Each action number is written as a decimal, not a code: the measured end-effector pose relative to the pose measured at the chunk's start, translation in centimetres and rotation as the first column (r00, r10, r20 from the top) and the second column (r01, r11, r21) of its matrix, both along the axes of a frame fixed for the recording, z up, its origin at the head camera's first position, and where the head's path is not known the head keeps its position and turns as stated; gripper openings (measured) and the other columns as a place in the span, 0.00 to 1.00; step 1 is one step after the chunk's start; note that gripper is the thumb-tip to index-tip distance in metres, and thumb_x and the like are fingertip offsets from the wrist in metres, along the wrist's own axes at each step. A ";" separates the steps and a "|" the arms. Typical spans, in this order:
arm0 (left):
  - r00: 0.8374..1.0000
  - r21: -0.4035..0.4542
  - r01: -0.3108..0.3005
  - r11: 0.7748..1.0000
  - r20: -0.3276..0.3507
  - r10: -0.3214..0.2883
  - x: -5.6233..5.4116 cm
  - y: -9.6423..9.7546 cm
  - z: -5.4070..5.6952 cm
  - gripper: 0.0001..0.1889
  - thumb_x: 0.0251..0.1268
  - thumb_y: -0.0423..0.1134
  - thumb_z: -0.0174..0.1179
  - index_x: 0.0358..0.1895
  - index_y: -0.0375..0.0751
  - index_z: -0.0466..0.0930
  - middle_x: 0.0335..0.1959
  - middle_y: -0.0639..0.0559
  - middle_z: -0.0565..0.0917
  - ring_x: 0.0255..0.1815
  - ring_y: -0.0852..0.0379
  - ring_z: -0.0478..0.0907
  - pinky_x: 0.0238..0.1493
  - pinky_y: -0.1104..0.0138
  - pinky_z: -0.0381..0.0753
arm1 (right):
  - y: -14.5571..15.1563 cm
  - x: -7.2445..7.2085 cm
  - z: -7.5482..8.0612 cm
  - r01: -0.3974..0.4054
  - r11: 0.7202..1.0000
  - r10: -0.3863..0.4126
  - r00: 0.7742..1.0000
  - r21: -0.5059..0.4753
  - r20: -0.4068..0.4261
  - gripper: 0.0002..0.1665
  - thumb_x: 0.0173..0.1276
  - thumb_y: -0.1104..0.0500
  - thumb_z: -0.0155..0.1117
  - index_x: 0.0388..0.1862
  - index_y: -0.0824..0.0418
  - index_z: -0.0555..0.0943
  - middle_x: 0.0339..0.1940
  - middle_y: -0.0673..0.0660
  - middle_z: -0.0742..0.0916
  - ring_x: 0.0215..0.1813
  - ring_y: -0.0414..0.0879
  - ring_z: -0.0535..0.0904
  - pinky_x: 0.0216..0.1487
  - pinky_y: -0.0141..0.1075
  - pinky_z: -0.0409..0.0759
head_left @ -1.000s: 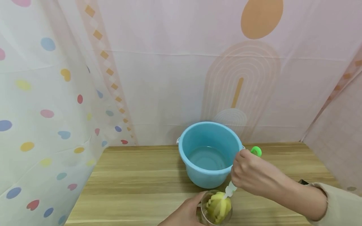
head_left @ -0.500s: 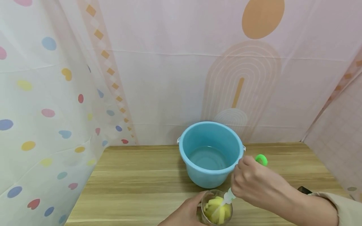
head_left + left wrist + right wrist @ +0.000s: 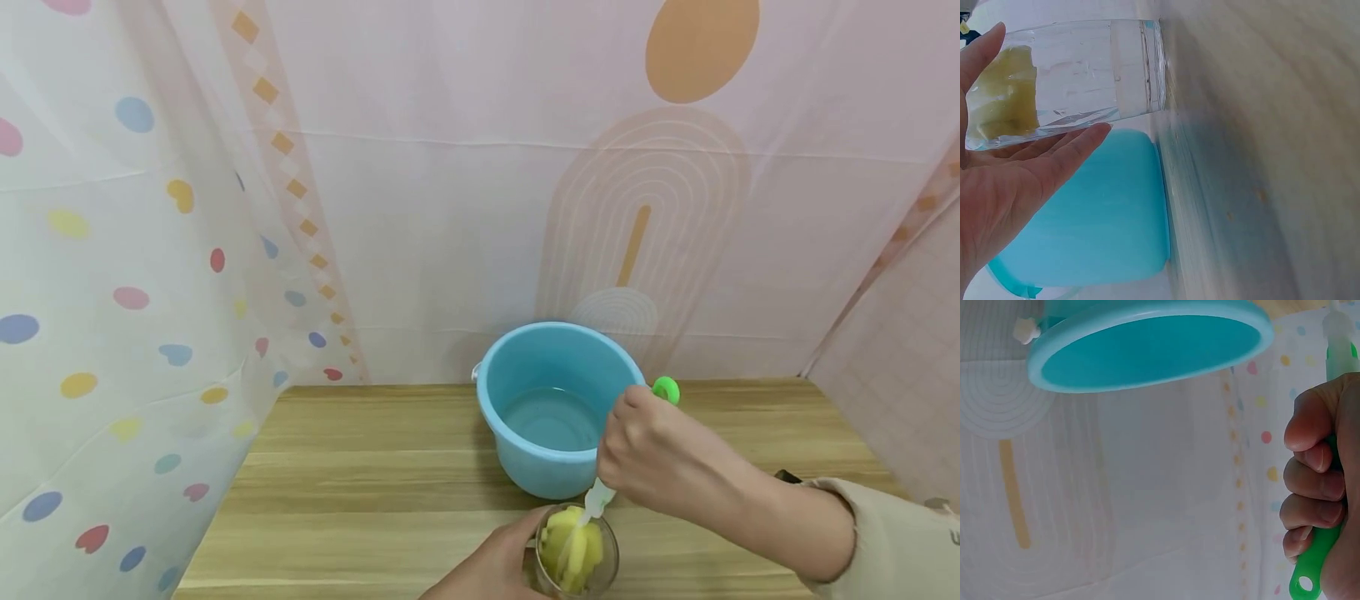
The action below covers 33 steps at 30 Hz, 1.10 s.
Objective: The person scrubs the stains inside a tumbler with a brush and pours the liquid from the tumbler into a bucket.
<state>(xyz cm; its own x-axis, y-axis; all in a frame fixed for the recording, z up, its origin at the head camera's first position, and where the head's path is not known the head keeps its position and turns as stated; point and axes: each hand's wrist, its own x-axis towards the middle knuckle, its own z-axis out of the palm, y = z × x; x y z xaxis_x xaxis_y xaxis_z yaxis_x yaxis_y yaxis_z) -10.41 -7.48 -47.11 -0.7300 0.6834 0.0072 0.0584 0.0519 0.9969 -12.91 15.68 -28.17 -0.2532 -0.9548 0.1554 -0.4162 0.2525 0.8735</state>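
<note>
My left hand (image 3: 498, 562) holds a clear glass (image 3: 1082, 69) from its side near the table's front, thumb on one side and fingers on the other. With my right hand (image 3: 648, 446) I grip a bottle brush by its green handle (image 3: 1315, 553), fingers wrapped round it. The brush slants down to the left, and its yellow sponge head (image 3: 573, 546) sits inside the glass's upper part. In the left wrist view the sponge (image 3: 1013, 94) fills the mouth end, while the lower part of the glass shows no sponge.
Just behind the glass stands a light blue bucket (image 3: 551, 477) with some water in the bottom. A small dark object (image 3: 787, 477) shows beside the right forearm on the wooden table (image 3: 337, 500). Patterned curtains (image 3: 420, 208) hang around the back and sides.
My right hand has dipped down to the right, then risen up and left with the brush. The sponge has shifted and turned inside the glass. My left hand keeps its place.
</note>
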 end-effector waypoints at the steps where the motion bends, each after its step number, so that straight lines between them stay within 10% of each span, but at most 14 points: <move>1: 1.000 -0.001 0.002 1.000 -0.003 -0.002 0.0 0.1 0.0 0.40 0.60 0.43 0.79 0.74 0.65 0.70 0.66 0.62 0.79 0.65 0.60 0.76 0.65 0.67 0.74 | 0.1 -0.2 0.0 0.004 1.000 -0.004 1.000 -0.001 0.003 0.24 0.44 0.71 0.53 0.12 0.56 0.49 0.11 0.50 0.57 0.18 0.41 0.53 0.28 0.33 0.53; 17: 0.994 0.013 0.009 1.000 0.107 -0.010 0.3 0.0 0.2 0.41 0.60 0.43 0.79 0.75 0.67 0.69 0.67 0.62 0.79 0.67 0.58 0.76 0.65 0.64 0.74 | 3.1 -1.3 -0.6 0.000 0.990 0.013 0.996 -0.143 0.089 0.20 0.52 0.76 0.33 0.13 0.54 0.48 0.11 0.50 0.58 0.17 0.42 0.52 0.25 0.32 0.50; 33: 0.999 -0.047 -0.030 0.998 0.032 0.032 0.3 0.0 0.2 0.40 0.58 0.46 0.80 0.73 0.69 0.71 0.65 0.64 0.79 0.65 0.62 0.76 0.64 0.68 0.74 | 4.0 1.3 0.4 -0.030 0.987 0.048 0.993 -0.158 0.110 0.19 0.55 0.80 0.32 0.14 0.61 0.49 0.13 0.54 0.57 0.18 0.43 0.51 0.26 0.32 0.50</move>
<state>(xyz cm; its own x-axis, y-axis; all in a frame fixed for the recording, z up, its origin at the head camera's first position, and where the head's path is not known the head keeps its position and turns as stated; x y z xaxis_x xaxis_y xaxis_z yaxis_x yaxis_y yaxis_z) -10.07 -7.49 -46.86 -0.7501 0.6596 -0.0484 0.0230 0.0992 0.9948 -11.65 19.70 -27.81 -0.2410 -0.9306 0.2756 -0.5226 0.3637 0.7711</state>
